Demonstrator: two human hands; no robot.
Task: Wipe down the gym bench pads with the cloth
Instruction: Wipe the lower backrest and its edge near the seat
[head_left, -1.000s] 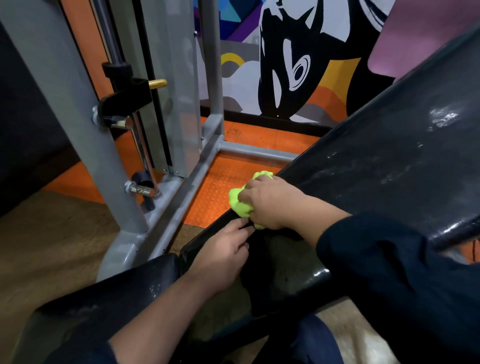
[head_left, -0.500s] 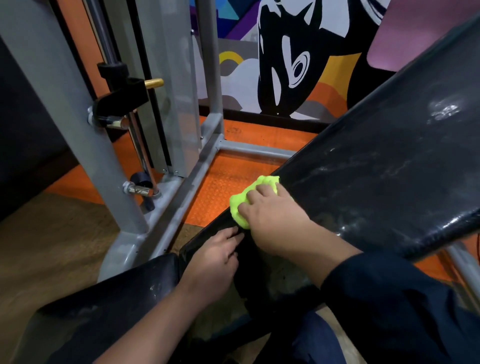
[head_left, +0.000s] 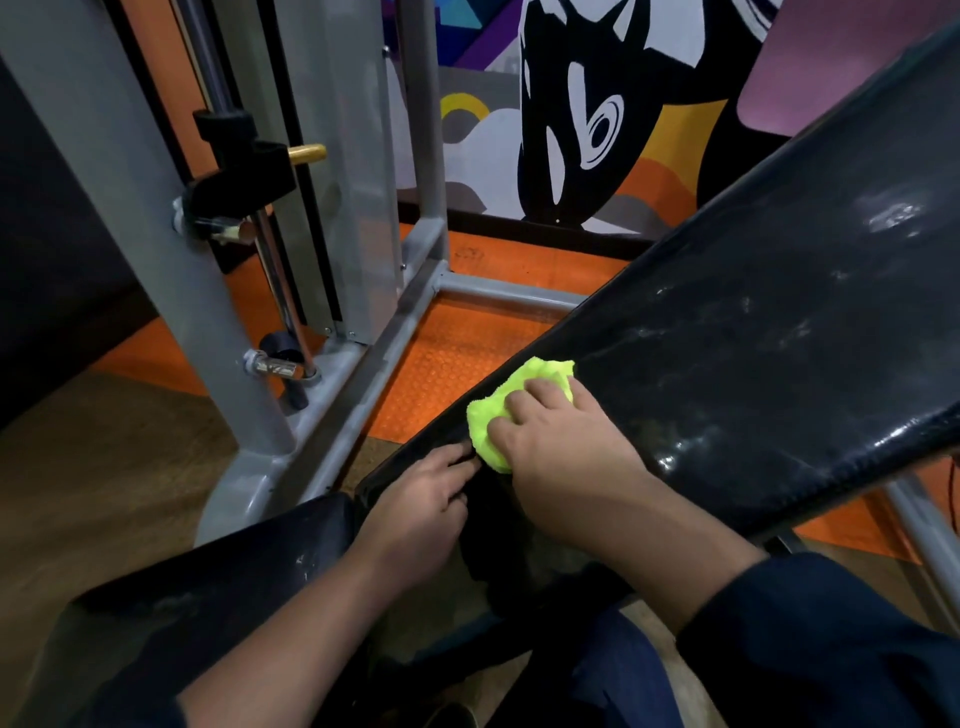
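A bright green cloth (head_left: 496, 415) lies bunched on the lower left edge of the black inclined back pad (head_left: 753, 338). My right hand (head_left: 566, 457) lies over the cloth, fingers curled on the wad and pressing it to the pad. My left hand (head_left: 421, 512) rests just below it on the pad's bottom corner. Its fingers are nearly straight and their tips almost touch the cloth. The black seat pad (head_left: 234, 587) sits at lower left under my left forearm. Streaks and smears shine on the back pad's upper surface.
A grey steel machine frame (head_left: 156, 249) with a chrome guide rod (head_left: 283, 301) and black clamp stands close on the left. Its base rail (head_left: 363, 374) runs beside the bench. Orange rubber flooring (head_left: 457, 348) and a painted mural wall (head_left: 571, 130) lie behind.
My right hand has slid the cloth up and to the right along the pad's left edge. My left hand has stayed at the pad's bottom corner.
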